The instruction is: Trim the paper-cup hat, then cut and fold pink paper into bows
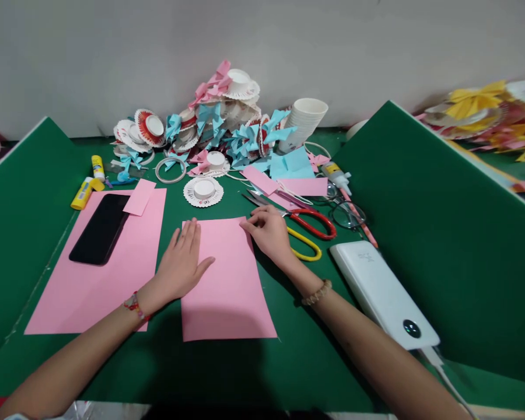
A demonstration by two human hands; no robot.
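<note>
Green table (289, 373), pale wall (114, 52), left hand (181, 259), right hand (269, 233) flat on pink sheet (227, 291), grips apart

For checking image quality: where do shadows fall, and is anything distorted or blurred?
Head view: a soft shadow covers the near end of the pink sheet and the green table; the wide lens splays the right side panel outward; left hand and right hand are sharp.
</note>
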